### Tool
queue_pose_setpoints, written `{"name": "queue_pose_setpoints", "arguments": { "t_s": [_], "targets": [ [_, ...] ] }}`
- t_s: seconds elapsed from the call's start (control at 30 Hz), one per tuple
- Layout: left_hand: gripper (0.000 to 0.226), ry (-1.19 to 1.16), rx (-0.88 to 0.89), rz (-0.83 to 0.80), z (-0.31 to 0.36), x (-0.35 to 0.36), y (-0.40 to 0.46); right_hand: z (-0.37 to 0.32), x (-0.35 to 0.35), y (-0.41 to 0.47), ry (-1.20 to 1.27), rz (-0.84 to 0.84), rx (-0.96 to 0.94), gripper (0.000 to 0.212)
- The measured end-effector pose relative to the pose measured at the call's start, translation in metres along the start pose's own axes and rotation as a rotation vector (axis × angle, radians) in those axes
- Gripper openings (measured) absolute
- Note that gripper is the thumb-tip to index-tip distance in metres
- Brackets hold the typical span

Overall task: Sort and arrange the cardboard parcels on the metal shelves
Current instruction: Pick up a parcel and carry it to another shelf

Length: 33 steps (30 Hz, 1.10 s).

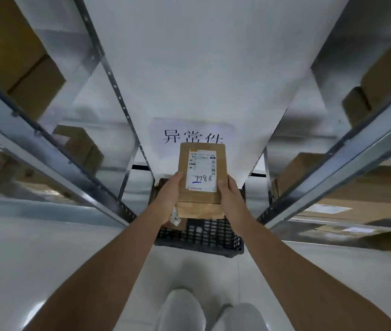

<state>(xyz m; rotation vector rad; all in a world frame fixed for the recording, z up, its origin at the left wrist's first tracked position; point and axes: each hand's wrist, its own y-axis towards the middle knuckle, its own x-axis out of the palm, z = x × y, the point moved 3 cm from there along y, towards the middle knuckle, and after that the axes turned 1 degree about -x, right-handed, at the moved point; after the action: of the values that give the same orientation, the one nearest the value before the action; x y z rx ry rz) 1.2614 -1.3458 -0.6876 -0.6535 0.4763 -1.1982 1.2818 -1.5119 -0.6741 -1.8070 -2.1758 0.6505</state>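
I held one cardboard parcel (201, 173), label marked 7786, upright between both hands: left hand (169, 199) and right hand (231, 201) each gripped an edge. It was above a black crate (204, 237) holding more parcels. Boxes already stood on the metal shelves (46, 144) either side. I judged sorting was partly done; this parcel was unplaced.

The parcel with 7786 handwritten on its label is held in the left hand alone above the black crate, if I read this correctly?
Not quite: the head view shows both hands on it. The left hand and the right hand grip opposite sides of the parcel, held above the black crate; 7786 is handwritten on its label.
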Motion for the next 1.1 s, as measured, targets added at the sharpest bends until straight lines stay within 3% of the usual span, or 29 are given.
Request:
{"name": "queue_pose_setpoints", "arguments": {
  "t_s": [0.27,0.47,0.77,1.1],
  "targets": [
    [0.035,-0.004,-0.022,0.076,-0.161,-0.037,0.166,0.202,0.067,0.123,-0.003,-0.079,0.036,0.032],
    [0.029,0.114,0.003,0.137,-0.212,-0.06,0.263,0.297,0.108,0.213,-0.027,-0.131,0.024,0.039],
    [0.026,0.491,0.202,0.322,-0.225,-0.083,0.322,0.345,0.142,0.269,-0.066,-0.176,0.017,0.048],
    [0.02,0.606,0.345,0.546,-0.226,-0.092,0.339,0.349,0.158,0.283,-0.093,-0.178,0.015,0.05]
  ]
}}
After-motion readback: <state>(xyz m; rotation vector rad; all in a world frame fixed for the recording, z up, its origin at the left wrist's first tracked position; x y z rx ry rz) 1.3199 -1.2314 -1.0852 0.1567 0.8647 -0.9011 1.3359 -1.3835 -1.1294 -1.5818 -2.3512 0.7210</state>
